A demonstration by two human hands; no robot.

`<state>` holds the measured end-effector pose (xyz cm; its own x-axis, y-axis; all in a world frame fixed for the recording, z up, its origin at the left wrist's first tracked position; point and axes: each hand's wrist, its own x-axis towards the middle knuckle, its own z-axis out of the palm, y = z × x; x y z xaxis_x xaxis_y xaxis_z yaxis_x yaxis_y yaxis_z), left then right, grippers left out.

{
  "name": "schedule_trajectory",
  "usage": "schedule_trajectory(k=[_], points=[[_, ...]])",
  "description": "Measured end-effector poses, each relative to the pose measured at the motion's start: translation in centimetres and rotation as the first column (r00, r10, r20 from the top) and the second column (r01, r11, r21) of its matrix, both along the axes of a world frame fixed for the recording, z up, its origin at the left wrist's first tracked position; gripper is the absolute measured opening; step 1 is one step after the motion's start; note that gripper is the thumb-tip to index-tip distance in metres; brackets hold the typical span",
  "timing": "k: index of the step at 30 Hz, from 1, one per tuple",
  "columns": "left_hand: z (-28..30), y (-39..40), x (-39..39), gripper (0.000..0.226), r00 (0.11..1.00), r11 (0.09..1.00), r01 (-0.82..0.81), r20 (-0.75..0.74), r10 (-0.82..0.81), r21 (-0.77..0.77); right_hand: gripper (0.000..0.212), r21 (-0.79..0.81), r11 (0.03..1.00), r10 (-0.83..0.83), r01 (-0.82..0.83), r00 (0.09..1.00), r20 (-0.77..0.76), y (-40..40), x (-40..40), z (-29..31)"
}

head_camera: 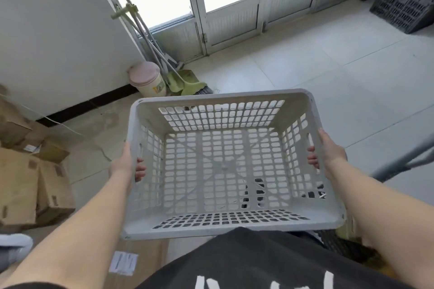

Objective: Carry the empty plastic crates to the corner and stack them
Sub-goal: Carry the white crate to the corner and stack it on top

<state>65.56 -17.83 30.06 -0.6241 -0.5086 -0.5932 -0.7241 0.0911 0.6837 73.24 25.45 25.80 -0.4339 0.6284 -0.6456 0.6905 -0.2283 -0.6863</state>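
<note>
Both hands carry the load: your left hand grips the side wall of a pale grey plastic crate, fingertips curled in through its handle slot, while your right hand holds the opposite wall the same way. Between your palms the crate rides empty and roughly level, clear of the tiled floor, its near rim close against your dark shirt. Ahead of your right hand and well off, a stack of dark crates leans by the glazed doors, likely the corner you want. Ahead of your left hand stand a pink bin and a green dustpan; outboard of it lie cardboard boxes. Keep both grips even so the crate stays flat, steer right of the clutter, and watch the grey metal bar just beyond your right wrist.
</note>
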Motion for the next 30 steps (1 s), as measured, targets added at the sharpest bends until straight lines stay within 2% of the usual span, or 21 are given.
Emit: schedule_trajectory(k=[8,18,24,30], points=[[1.6,5.8,-14.9,0.061,0.999,0.994,-0.035,-0.029,0.032,-0.108,0.067,-0.044,0.999,-0.003,0.003,1.0,-0.009,5.4,-15.4,-0.8],[0.8,13.7,-32.2,0.059,0.997,0.997,0.005,-0.07,-0.011,-0.081,0.065,-0.025,0.996,-0.091,0.091,0.996,0.015,12.9,-30.8,-0.8],[-1.3,18.9,-45.6,0.068,0.993,0.994,0.109,-0.033,-0.11,-0.031,0.065,0.022,0.983,-0.183,0.182,0.982,0.045,17.7,-40.1,-1.0],[-0.2,27.2,-59.3,0.059,0.968,0.968,0.249,-0.029,-0.249,0.008,0.067,0.074,0.945,-0.321,0.319,0.946,0.029,23.1,-47.8,0.6]])
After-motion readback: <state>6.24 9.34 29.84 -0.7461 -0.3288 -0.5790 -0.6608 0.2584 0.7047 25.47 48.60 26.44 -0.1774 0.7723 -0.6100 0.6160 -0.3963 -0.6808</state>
